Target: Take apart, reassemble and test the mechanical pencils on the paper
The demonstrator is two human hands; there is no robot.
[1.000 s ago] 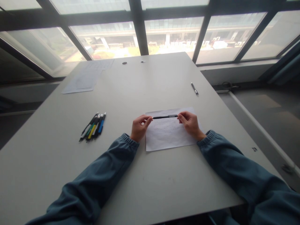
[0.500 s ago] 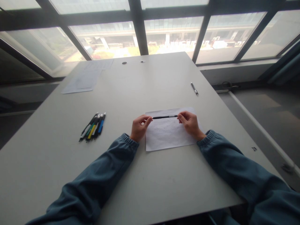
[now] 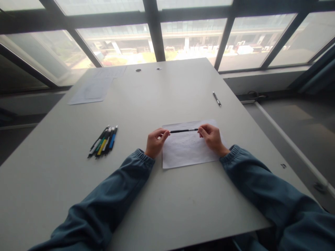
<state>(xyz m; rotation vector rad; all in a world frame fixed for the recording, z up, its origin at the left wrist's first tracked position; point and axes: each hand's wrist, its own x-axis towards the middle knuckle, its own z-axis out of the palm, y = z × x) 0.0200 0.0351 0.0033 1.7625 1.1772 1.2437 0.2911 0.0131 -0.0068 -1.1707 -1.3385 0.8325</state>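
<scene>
A slim black pen (image 3: 183, 131) with a pale band near its right end is held level between my two hands. My left hand (image 3: 156, 141) pinches its left end between thumb and fingers. At the other end, my right hand (image 3: 211, 138) pinches the tip in the same way. Beneath the pen lies a white sheet of paper (image 3: 188, 153) with faint marks on it. Both hands are over the sheet's sides, and my fingertips cover the pen's very ends.
Several pens (image 3: 104, 143) with black, white, green, yellow and blue parts lie bunched on the left of the white table (image 3: 167, 202). A single pen (image 3: 217, 99) rests at the right. Papers (image 3: 90, 91) lie far left, near the windows. A small dark mark (image 3: 283, 166) is by the right edge.
</scene>
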